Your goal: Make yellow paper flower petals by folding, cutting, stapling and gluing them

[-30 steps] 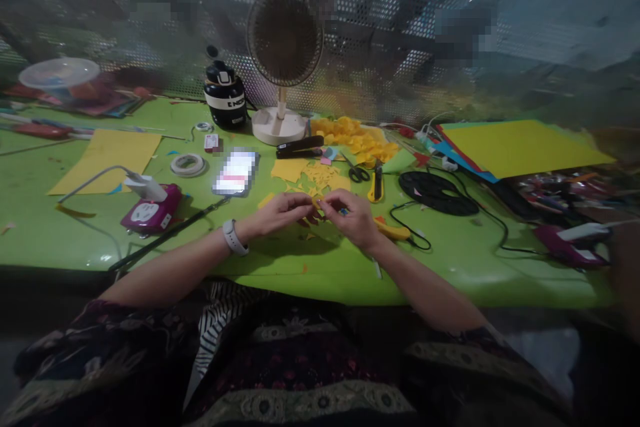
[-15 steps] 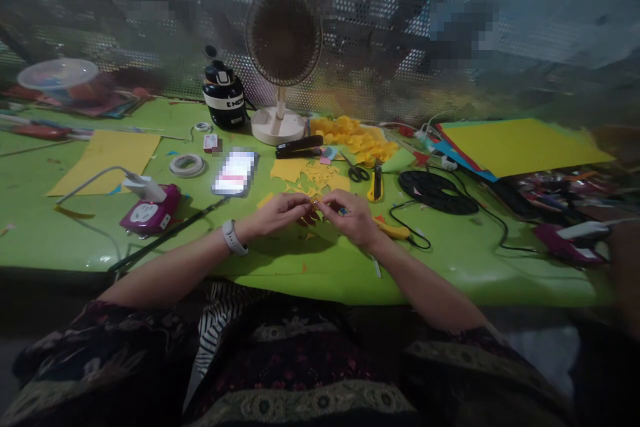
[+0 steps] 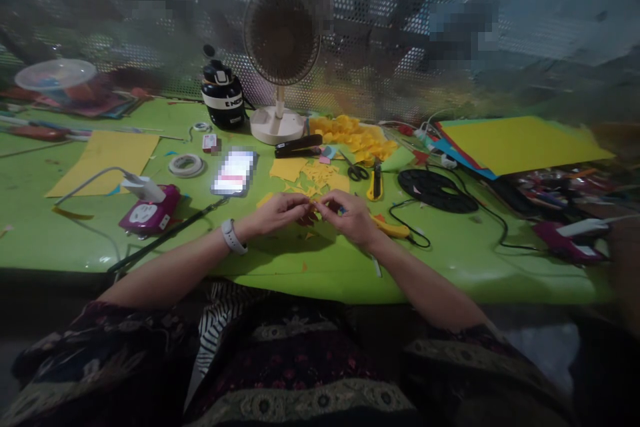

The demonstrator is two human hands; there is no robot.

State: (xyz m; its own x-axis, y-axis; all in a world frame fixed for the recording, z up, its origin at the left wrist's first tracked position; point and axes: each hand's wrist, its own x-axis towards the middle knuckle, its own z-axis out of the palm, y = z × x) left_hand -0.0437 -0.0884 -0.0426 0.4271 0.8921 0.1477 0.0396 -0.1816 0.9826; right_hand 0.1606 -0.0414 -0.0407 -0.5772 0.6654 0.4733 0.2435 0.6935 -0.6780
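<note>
My left hand [image 3: 280, 212] and my right hand [image 3: 350, 217] meet at the fingertips over the green table, both closed in a pinch. Between them is a small yellow piece [image 3: 313, 205], mostly covered by the fingers, so its shape is unclear. Just beyond my hands lie cut yellow paper scraps [image 3: 320, 177]. Scissors [image 3: 356, 172] and a yellow cutter [image 3: 375, 185] rest to the right of the scraps. A yellow-handled tool [image 3: 394, 229] lies beside my right wrist.
Behind the scraps stand a fan [image 3: 277, 125] and a dark bottle [image 3: 223, 103]. A lit phone [image 3: 234, 172], tape roll [image 3: 186, 165] and purple adapter [image 3: 150, 213] are on the left. A black disc [image 3: 437, 191] and coloured sheets [image 3: 520, 147] lie on the right.
The fingertips of both hands have shifted very slightly around the small yellow piece, which shows less now. The table objects keep their places.
</note>
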